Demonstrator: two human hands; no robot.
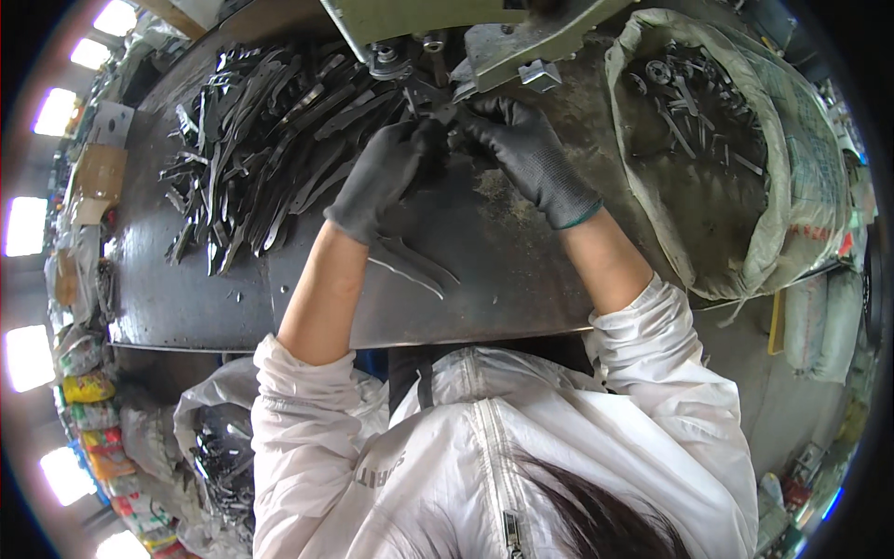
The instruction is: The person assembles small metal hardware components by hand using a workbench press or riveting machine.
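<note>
My left hand (380, 177), in a dark grey knit glove, is closed at the near side of a green-grey machine (424, 20). Opposite it, my right hand (529, 156), gloved alike, pinches with curled fingers. Between the two sets of fingertips, right under the machine's head, is a small dark metal part (438, 112); its exact shape is partly covered by the gloves. Curved flat metal handles (410, 263) lie on the table just below my left wrist. A large pile of similar dark handles (265, 140) spreads to the left of my left hand.
A woven sack (778, 121) with its rim rolled open stands at the right, with loose metal pieces (694, 98) inside. The metal tabletop (196, 312) ends in a front edge close to my body. Cardboard boxes (98, 172) and filled bags line the far left.
</note>
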